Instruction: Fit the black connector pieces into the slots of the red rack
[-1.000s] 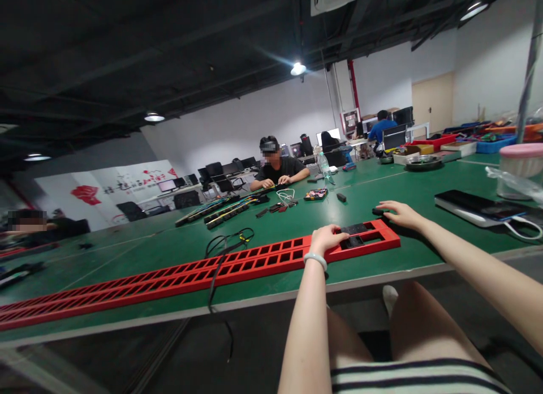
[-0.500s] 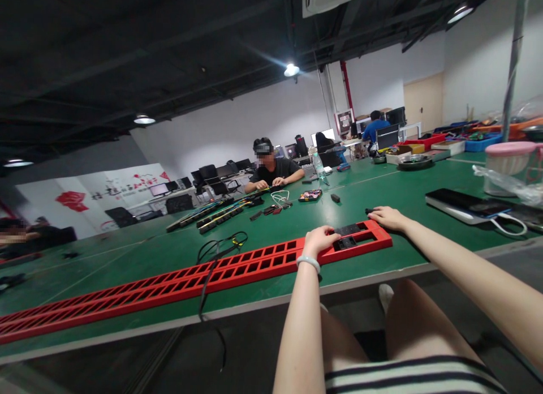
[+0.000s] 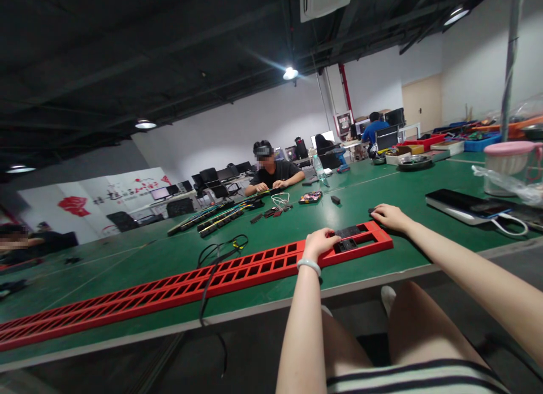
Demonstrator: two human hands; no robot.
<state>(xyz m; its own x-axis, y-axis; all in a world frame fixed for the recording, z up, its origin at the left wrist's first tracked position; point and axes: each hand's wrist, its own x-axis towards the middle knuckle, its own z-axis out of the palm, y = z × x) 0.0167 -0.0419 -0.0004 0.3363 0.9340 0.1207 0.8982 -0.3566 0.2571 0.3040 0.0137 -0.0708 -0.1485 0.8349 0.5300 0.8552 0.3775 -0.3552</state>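
A long red slotted frame (image 3: 250, 269) lies along the front of the green table. Near its right end, black rectangular blocks (image 3: 348, 231) sit in its openings. My left hand (image 3: 319, 244), with a pale bracelet at the wrist, is bent over the frame, thumb and fingers closed at the leftmost black block; the fingers partly cover what they grip. Just beyond the frame's right end, my right hand (image 3: 391, 217) pinches a small black piece (image 3: 371, 211) close to the table surface. Its exact kind is too small to make out.
A black cable (image 3: 207, 283) crosses the frame and hangs over the table edge. To the right lie a phone (image 3: 464, 204) on a white device and a pink-lidded cup (image 3: 509, 162). Across the table a person (image 3: 275, 173) handles cable bundles (image 3: 229, 215). A small black block (image 3: 335, 200) lies beyond the frame.
My right hand has shifted very slightly, still pinching the small black piece. The left hand stays at the black block. The view has tilted a little.
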